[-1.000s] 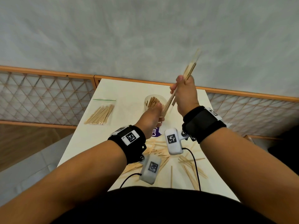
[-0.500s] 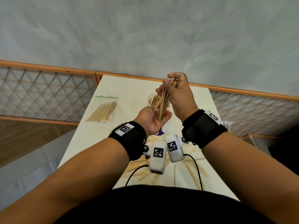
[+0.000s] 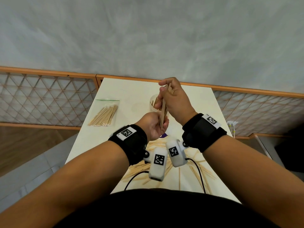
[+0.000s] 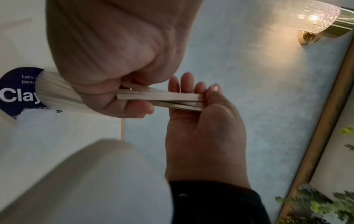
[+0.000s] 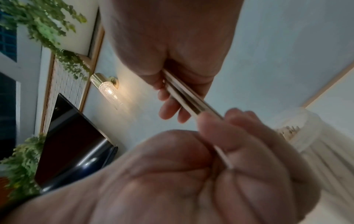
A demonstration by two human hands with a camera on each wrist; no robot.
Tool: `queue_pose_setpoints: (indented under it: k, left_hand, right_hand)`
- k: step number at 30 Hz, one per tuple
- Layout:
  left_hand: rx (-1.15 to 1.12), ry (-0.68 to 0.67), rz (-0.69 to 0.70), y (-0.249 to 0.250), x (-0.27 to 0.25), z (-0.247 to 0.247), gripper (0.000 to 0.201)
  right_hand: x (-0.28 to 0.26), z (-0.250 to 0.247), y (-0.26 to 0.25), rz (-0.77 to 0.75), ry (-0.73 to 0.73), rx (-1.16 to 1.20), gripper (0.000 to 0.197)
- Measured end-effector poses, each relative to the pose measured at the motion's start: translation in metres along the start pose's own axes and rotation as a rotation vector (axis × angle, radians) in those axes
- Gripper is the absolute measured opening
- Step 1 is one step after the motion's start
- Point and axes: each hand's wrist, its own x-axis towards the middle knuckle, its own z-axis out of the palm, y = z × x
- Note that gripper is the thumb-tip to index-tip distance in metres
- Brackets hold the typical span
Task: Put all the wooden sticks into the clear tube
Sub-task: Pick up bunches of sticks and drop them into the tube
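My right hand (image 3: 174,99) grips a bundle of wooden sticks (image 3: 163,111) near its upper end and holds it almost upright above the table. My left hand (image 3: 155,125) is cupped under the bundle, thumb and fingers curled round the lower ends. In the left wrist view the left hand's fingers (image 4: 188,84) and thumb close on the stick ends (image 4: 162,98). Just behind both hands the clear tube (image 3: 153,100) stands with several sticks inside; its label shows in the left wrist view (image 4: 17,94). Loose sticks (image 3: 196,171) lie scattered on the near part of the table.
A clear zip bag of sticks (image 3: 105,114) lies at the left of the white table (image 3: 131,89). Wrist cameras and black cables (image 3: 199,175) hang over the loose sticks. A low wooden lattice rail (image 3: 49,89) runs behind the table. A wall lamp (image 4: 314,16) glows.
My right hand has lowered the raised bundle and turned it upright. My left hand came away from the tube and now cups the bundle's lower ends.
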Motion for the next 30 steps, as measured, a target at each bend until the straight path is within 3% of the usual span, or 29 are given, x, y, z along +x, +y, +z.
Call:
queue_pose_setpoints:
  k: [3, 6, 9, 11, 14, 16, 22, 24, 27, 30]
  left_hand:
    - [0.18, -0.083, 0.0, 0.001, -0.008, -0.004, 0.042]
    - [0.409, -0.243, 0.112, 0.002, -0.019, -0.011, 0.059]
    - [0.584, -0.339, 0.227, 0.005, -0.03, -0.018, 0.04]
    - [0.644, -0.359, 0.269, 0.009, -0.033, -0.022, 0.029]
    - [0.633, -0.422, 0.24, 0.017, -0.034, -0.029, 0.027]
    - [0.585, -0.456, 0.217, 0.021, -0.034, -0.033, 0.028]
    - [0.011, -0.254, 0.175, 0.029, -0.031, -0.02, 0.058]
    - [-0.105, -0.15, 0.124, 0.03, -0.026, -0.016, 0.057]
    - [-0.059, -0.025, 0.115, 0.025, -0.023, -0.011, 0.035]
    - [0.098, 0.017, 0.127, 0.018, -0.024, -0.011, 0.023]
  right_hand:
    - [0.006, -0.005, 0.004, -0.017, 0.14, -0.074, 0.016]
    - [0.013, -0.018, 0.004, -0.024, 0.263, -0.187, 0.008]
    - [0.02, -0.027, 0.007, -0.012, 0.335, -0.247, 0.016]
    - [0.021, -0.031, 0.005, 0.026, 0.304, -0.203, 0.025]
    - [0.017, -0.037, -0.004, 0.057, 0.103, 0.015, 0.029]
    - [0.015, -0.039, -0.011, 0.033, 0.025, 0.04, 0.028]
    - [0.012, -0.029, -0.026, -0.005, 0.184, -0.189, 0.03]
    - [0.008, -0.021, -0.024, -0.014, 0.179, -0.254, 0.029]
    - [0.003, -0.013, -0.019, -0.005, 0.142, -0.283, 0.028]
    - [0.0, -0.015, -0.018, 0.027, 0.113, -0.258, 0.028]
